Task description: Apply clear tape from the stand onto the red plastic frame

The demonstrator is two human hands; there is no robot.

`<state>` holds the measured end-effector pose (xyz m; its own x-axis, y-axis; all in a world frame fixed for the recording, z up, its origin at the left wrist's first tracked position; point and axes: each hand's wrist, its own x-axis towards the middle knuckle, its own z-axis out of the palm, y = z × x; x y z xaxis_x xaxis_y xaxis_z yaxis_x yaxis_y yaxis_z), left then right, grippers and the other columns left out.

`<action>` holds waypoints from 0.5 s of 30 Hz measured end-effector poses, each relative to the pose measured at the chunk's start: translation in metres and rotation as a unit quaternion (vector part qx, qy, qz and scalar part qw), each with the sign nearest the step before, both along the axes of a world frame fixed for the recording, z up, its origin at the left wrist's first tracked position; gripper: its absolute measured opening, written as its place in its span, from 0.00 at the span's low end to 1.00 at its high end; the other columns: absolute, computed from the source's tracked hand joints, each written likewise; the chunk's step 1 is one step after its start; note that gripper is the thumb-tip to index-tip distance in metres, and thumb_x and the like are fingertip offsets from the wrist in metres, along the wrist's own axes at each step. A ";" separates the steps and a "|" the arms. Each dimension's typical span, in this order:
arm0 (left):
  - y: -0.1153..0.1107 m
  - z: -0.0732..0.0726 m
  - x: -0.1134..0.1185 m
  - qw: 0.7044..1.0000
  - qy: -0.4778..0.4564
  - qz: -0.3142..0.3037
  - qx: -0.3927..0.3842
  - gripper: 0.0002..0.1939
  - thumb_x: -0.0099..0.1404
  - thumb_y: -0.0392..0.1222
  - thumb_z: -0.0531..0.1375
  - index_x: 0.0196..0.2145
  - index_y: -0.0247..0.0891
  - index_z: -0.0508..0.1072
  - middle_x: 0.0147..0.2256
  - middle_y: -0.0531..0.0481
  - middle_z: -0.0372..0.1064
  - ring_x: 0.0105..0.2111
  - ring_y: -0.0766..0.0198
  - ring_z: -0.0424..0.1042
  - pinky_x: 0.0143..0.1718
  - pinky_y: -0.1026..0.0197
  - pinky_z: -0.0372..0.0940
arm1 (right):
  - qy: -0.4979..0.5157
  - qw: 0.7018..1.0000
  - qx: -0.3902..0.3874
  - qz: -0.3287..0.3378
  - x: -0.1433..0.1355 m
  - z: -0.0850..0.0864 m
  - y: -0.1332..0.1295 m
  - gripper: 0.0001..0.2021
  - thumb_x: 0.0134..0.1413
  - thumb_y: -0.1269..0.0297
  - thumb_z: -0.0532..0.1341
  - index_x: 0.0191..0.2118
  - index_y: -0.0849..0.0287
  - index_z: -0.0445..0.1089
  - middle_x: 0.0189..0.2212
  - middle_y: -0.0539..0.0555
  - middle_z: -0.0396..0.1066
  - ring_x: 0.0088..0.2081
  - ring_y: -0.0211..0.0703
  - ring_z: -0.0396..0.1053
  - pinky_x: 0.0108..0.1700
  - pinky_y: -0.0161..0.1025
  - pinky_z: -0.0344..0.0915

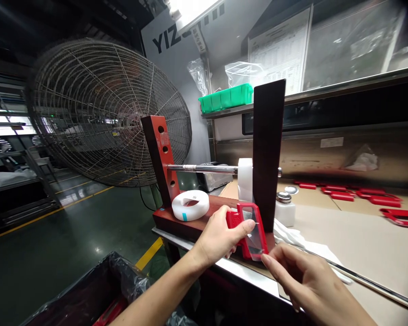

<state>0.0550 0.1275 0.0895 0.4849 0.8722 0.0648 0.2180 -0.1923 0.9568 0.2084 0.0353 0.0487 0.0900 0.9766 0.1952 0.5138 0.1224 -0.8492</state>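
Note:
My left hand [217,233] grips a red plastic frame [262,233] by its back part, the thumb lying across the front. A sheet of clear film [254,240] covers the frame's window and shines a little. At the frame's lower right corner is my right hand [302,276], its thumb and forefinger closed on the film's edge. Just behind the frame, a roll of clear film [245,179] hangs on a metal rod [217,169] in a dark red stand [269,154]. Another roll [190,206] lies on the stand's base, left of my left hand.
Several red parts [343,194] lie on the cardboard-covered bench [363,240] at right. A white bottle [285,210] and white cloth [289,233] are beside the stand. A lined bin [112,271] is below left, a large fan [115,113] behind, a green tray [226,98] on the shelf.

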 end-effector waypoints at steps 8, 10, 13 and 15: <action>0.001 0.000 0.000 1.000 -0.020 -0.010 -0.016 0.19 0.59 0.54 0.62 0.33 0.40 0.59 0.16 0.63 0.59 0.11 0.74 0.56 0.08 0.73 0.51 | -0.201 0.944 0.260 -0.015 0.012 -0.015 0.002 0.14 0.62 0.57 0.56 0.52 0.50 0.59 0.20 0.41 0.60 0.18 0.32 0.58 0.23 0.30 0.58; 0.000 0.000 -0.001 0.999 -0.026 -0.016 -0.021 0.19 0.59 0.54 0.63 0.33 0.40 0.59 0.16 0.63 0.59 0.11 0.75 0.56 0.08 0.73 0.51 | -0.315 0.890 0.326 0.040 0.016 -0.015 0.003 0.25 0.62 0.68 0.53 0.63 0.50 0.49 0.23 0.42 0.66 0.18 0.31 0.62 0.22 0.28 0.60; -0.001 0.001 -0.001 0.999 -0.032 -0.025 -0.028 0.18 0.59 0.53 0.63 0.32 0.40 0.59 0.16 0.63 0.59 0.11 0.75 0.55 0.09 0.73 0.51 | -0.435 0.810 0.390 0.051 0.020 -0.016 0.005 0.31 0.59 0.77 0.47 0.67 0.60 0.42 0.25 0.45 0.71 0.19 0.34 0.66 0.20 0.31 0.63; -0.002 0.003 -0.001 0.999 -0.034 -0.026 -0.029 0.18 0.59 0.53 0.63 0.31 0.40 0.59 0.16 0.63 0.59 0.11 0.75 0.55 0.09 0.73 0.51 | -0.471 0.771 0.427 0.029 0.019 -0.018 0.007 0.32 0.57 0.79 0.46 0.68 0.65 0.40 0.25 0.48 0.72 0.18 0.36 0.66 0.19 0.34 0.63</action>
<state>0.0535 0.1260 0.0920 0.5253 0.8495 0.0484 0.1441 -0.1449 0.9789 0.2275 0.0425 0.0311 -0.5230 0.4529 0.7220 0.8266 0.4760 0.3002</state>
